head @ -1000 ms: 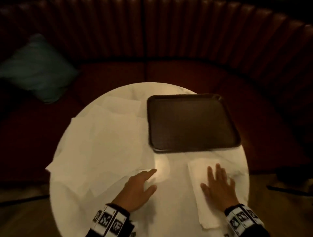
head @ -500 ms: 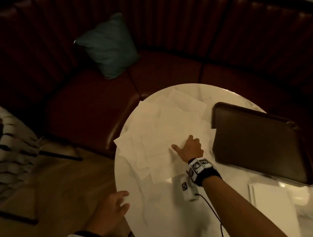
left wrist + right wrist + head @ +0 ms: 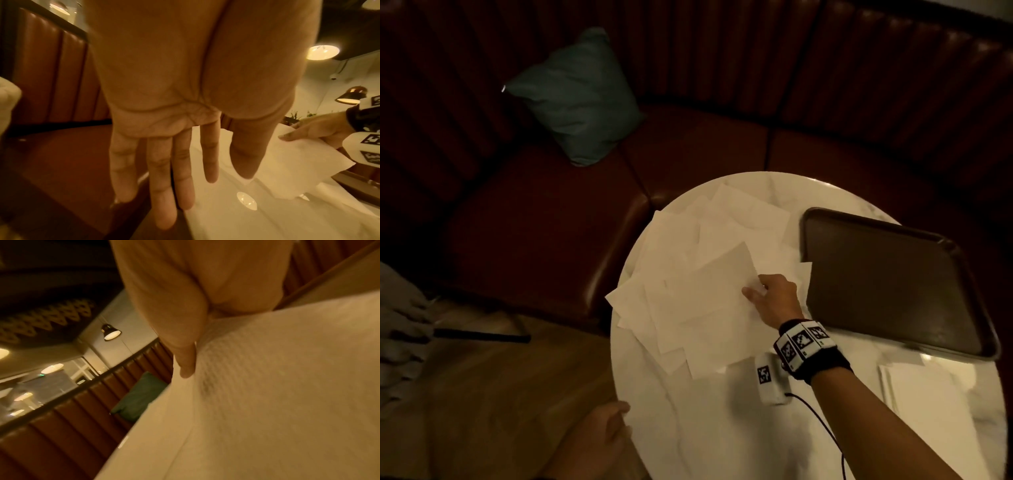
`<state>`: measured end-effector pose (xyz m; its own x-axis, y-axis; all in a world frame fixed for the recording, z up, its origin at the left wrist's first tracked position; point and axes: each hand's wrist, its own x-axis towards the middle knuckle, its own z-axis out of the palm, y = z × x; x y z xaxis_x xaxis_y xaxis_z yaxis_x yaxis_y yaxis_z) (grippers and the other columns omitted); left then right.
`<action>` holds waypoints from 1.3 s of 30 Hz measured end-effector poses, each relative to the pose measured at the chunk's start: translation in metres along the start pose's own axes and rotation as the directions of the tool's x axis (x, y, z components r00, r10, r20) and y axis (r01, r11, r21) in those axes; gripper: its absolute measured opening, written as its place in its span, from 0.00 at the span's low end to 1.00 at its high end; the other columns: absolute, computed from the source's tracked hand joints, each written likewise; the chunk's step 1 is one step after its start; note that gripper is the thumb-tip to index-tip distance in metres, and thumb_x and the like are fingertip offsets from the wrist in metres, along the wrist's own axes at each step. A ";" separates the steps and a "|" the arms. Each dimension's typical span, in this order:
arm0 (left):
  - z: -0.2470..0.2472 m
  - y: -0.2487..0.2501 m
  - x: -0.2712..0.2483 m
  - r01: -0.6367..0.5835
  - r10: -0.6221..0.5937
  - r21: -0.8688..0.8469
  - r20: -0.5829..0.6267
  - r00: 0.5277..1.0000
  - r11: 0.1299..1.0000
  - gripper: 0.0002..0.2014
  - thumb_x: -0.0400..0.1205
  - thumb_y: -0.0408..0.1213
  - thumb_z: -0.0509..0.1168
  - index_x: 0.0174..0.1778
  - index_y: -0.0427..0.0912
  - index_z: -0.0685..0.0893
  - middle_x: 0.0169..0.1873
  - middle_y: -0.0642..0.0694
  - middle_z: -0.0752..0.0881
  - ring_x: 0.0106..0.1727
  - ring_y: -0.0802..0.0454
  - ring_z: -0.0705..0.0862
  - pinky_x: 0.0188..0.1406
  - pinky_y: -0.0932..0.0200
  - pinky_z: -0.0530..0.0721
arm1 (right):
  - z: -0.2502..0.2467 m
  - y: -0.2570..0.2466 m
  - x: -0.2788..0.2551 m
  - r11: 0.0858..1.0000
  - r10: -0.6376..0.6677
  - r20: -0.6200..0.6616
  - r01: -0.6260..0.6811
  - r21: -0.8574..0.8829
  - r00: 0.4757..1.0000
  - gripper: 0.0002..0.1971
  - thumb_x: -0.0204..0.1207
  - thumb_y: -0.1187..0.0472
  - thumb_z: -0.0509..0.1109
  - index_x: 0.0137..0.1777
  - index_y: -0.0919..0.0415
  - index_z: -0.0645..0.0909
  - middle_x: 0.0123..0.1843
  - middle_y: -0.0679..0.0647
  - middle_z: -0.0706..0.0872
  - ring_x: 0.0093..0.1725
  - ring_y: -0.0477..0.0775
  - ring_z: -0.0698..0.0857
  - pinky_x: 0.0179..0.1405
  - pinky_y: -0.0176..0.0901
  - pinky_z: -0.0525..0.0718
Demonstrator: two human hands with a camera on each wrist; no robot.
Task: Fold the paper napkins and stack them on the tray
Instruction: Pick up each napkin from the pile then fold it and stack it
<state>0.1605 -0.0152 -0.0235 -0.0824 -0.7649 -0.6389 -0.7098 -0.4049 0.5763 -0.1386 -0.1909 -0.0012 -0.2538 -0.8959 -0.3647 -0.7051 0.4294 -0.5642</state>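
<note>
white napkin (image 3: 709,294) corner now lifted, pinched by the right hand (image 3: 774,298).

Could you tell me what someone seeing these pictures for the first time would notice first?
The loose heap of white paper napkins covers the left part of the round white table, and the right hand pinches one by its corner. Right of it lies the dark tray, bare, with a folded napkin in front of it.
</note>
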 end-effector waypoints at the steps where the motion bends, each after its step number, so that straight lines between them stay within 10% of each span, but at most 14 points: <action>1: 0.001 0.006 0.006 -0.018 0.018 -0.022 -0.003 1.000 1.000 0.16 0.78 0.37 0.68 0.61 0.52 0.78 0.56 0.48 0.83 0.56 0.57 0.81 0.58 0.71 0.78 | -0.014 -0.003 -0.007 0.998 -0.052 -0.002 0.052 0.027 0.999 0.14 0.76 0.53 0.71 0.53 0.63 0.87 0.53 0.59 0.88 0.56 0.60 0.82 0.54 0.45 0.79; 5: 0.002 0.062 0.021 -0.115 0.114 -0.097 -0.012 0.993 0.989 0.14 0.76 0.42 0.70 0.56 0.56 0.76 0.47 0.53 0.84 0.51 0.57 0.83 0.50 0.68 0.81 | -0.072 -0.011 -0.041 0.961 -0.206 -0.086 0.219 0.172 0.975 0.09 0.74 0.55 0.73 0.38 0.59 0.86 0.37 0.53 0.89 0.39 0.52 0.85 0.40 0.44 0.81; 9: 0.010 0.138 0.026 -0.236 0.212 -0.447 -0.103 0.972 0.863 0.30 0.68 0.49 0.76 0.64 0.45 0.77 0.43 0.49 0.88 0.46 0.61 0.86 0.44 0.74 0.82 | -0.124 0.001 -0.079 0.877 -0.305 -0.126 0.330 0.348 0.944 0.08 0.74 0.54 0.73 0.43 0.58 0.88 0.41 0.51 0.92 0.41 0.50 0.90 0.42 0.44 0.87; 15: 0.036 0.235 0.006 -0.146 0.335 -0.821 0.059 0.940 0.552 0.26 0.69 0.40 0.71 0.62 0.33 0.81 0.57 0.37 0.87 0.59 0.41 0.85 0.58 0.46 0.83 | -0.177 0.050 -0.125 0.745 -0.342 -0.154 0.368 0.557 0.927 0.03 0.75 0.62 0.71 0.43 0.58 0.87 0.40 0.48 0.92 0.40 0.45 0.90 0.35 0.33 0.84; 22: 0.066 0.294 -0.018 -0.299 0.414 -0.749 -0.036 0.910 0.591 0.11 0.74 0.28 0.69 0.52 0.34 0.84 0.51 0.39 0.89 0.51 0.47 0.89 0.48 0.54 0.89 | -0.223 0.125 -0.152 0.747 -0.287 -0.139 0.313 0.586 0.948 0.10 0.70 0.59 0.74 0.47 0.64 0.88 0.44 0.56 0.92 0.43 0.55 0.91 0.40 0.44 0.88; 34: 0.080 0.324 -0.046 -0.468 0.487 -0.611 -0.150 0.860 0.638 0.11 0.76 0.21 0.64 0.42 0.42 0.87 0.40 0.44 0.89 0.45 0.46 0.87 0.44 0.54 0.87 | -0.249 0.169 -0.166 0.603 -0.360 -0.188 0.381 0.700 0.914 0.08 0.69 0.73 0.73 0.42 0.60 0.89 0.40 0.52 0.93 0.41 0.46 0.91 0.37 0.35 0.86; 39: 0.065 0.325 -0.047 -0.429 0.495 -0.630 -0.080 0.865 0.647 0.17 0.80 0.19 0.56 0.30 0.40 0.81 0.30 0.44 0.86 0.30 0.49 0.85 0.22 0.60 0.81 | -0.249 0.177 -0.164 0.503 -0.415 -0.188 0.397 0.767 0.890 0.12 0.52 0.51 0.85 0.31 0.56 0.89 0.37 0.55 0.91 0.38 0.54 0.91 0.33 0.41 0.87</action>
<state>-0.1117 -0.0782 0.1612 -0.3663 -0.9025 -0.2267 0.0169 -0.2500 0.9681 -0.3868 0.0032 0.1434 -0.0578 -0.9971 0.0494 0.0523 -0.0525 -0.9972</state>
